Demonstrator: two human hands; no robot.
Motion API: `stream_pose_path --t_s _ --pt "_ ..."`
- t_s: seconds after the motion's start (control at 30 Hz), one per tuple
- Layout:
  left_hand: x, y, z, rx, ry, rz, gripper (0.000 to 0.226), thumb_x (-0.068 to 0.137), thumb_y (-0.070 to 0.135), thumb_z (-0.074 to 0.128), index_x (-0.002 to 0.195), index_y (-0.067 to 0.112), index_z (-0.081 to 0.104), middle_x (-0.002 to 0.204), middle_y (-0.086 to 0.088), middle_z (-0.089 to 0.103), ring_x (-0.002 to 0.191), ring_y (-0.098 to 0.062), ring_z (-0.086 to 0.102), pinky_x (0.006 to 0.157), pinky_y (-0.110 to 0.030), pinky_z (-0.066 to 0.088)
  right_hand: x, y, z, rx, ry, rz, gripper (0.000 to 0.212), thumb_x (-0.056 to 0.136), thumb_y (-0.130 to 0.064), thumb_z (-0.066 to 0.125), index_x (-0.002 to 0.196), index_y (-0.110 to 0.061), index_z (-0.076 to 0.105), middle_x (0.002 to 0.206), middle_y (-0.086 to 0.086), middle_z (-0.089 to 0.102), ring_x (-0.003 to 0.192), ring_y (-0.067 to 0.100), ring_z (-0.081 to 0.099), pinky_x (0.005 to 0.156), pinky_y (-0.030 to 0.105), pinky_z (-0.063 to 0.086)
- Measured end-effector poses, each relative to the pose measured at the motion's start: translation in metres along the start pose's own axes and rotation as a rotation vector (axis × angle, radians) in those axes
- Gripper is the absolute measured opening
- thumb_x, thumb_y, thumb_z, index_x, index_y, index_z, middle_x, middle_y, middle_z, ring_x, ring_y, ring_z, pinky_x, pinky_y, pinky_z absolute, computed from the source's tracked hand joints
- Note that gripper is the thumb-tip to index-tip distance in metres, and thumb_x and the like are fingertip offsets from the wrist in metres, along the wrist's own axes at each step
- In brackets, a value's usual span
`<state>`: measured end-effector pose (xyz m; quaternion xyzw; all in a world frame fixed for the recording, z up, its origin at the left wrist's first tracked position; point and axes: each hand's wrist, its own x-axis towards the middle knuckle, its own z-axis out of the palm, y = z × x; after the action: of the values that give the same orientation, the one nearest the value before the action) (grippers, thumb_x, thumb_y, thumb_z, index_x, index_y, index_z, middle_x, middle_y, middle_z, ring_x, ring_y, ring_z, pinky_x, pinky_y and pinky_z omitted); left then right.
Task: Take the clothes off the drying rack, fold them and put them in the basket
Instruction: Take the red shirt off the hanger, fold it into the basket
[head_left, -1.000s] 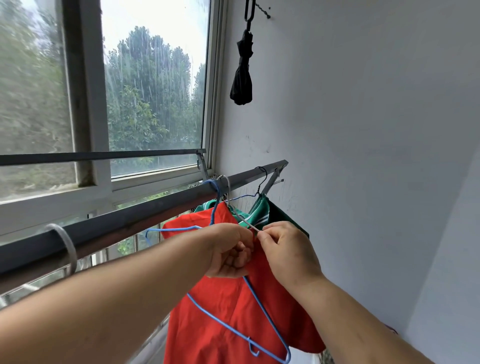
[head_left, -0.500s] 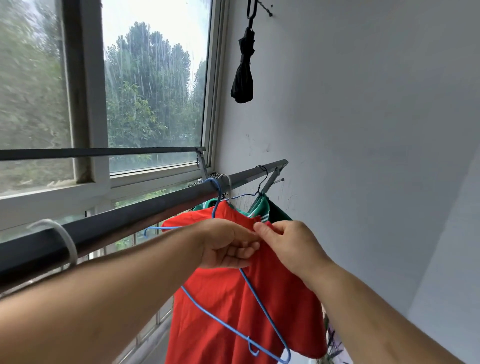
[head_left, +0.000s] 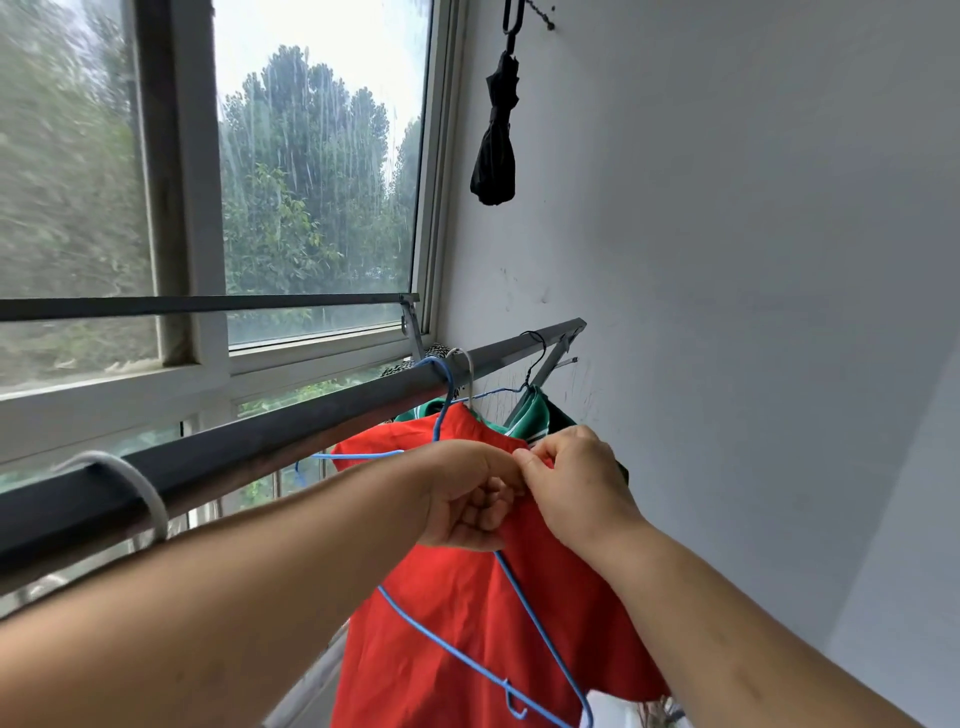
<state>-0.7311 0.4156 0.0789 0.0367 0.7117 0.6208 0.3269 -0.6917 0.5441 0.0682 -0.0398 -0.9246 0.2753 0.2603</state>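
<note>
Head view, red shirt (head_left: 415, 686) hanging lengthwise downward

The arm of the white hanger (head_left: 470, 379), bare between the hands a second ago, is now covered by them. The right hand (head_left: 576, 488) pinches the red shirt (head_left: 467, 649) right against the left hand (head_left: 467, 499), whose fingers are curled under again.

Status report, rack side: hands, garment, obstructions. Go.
Left hand and right hand both gripping red garment at its top. Its blue hanger hooked over rail, wire across the front. Behind it, green garment crowding.
</note>
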Motion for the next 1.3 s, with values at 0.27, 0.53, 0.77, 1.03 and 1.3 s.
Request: stream_pose_path --t_s 0.27,0.53,0.77,1.03,1.3 --pt "0.004 0.005 0.004 0.092 0.043 0.047 0.025 0.089 0.018 0.058 0.064 0.017 0.053 0.049 0.006 0.05 0.036 -0.004 0.048 0.065 -0.027 0.053 0.002 0.004 0.009 0.098 0.04 0.04 0.031 0.095 -0.031 0.057 0.075 -0.01 0.066 0.089 0.002 0.056 0.082 0.017 0.055 0.08 0.032 0.048" --pt "-0.001 0.003 -0.012 -0.037 -0.121 0.105 0.015 0.093 0.016 0.059 0.08 0.012 0.066 0.063 0.004 0.066 0.049 -0.003 0.059 0.058 -0.022 0.057 0.003 0.015 -0.026 0.526 -0.347 0.138 0.02 0.087 -0.032 0.072 0.082 -0.013 0.075 0.079 0.004 0.077 0.079 0.02 0.074 0.079 0.035 0.06" --pt "0.002 0.013 -0.005 0.22 0.278 0.511 0.021 0.094 0.022 0.059 0.076 0.014 0.065 0.059 0.0 0.058 0.045 -0.01 0.048 0.047 -0.019 0.045 0.003 0.028 -0.028 0.46 -0.212 0.113 0.016 0.097 -0.021 0.059 0.097 -0.018 0.074 0.088 -0.001 0.076 0.088 0.018 0.072 0.09 0.043 0.056" --pt "0.014 0.019 -0.005 0.709 0.389 0.75 0.009 0.091 0.013 0.062 0.097 0.016 0.069 0.072 -0.001 0.063 0.053 -0.013 0.055 0.052 -0.021 0.047 0.007 0.035 -0.032 0.548 -0.23 0.149 0.023 0.1 -0.032 0.053 0.096 -0.021 0.072 0.093 0.001 0.076 0.093 0.02 0.072 0.093 0.046 0.055" --pt "0.017 0.024 -0.009 0.561 0.258 0.601 0.02 0.099 0.024 0.053 0.096 0.009 0.064 0.052 -0.003 0.046 0.035 -0.008 0.044 0.042 -0.019 0.043 0.011 0.035 -0.033 0.648 -0.131 0.151 0.028 0.098 -0.032 0.057 0.089 -0.011 0.074 0.088 0.011 0.076 0.09 0.03 0.072 0.089 0.047 0.057"
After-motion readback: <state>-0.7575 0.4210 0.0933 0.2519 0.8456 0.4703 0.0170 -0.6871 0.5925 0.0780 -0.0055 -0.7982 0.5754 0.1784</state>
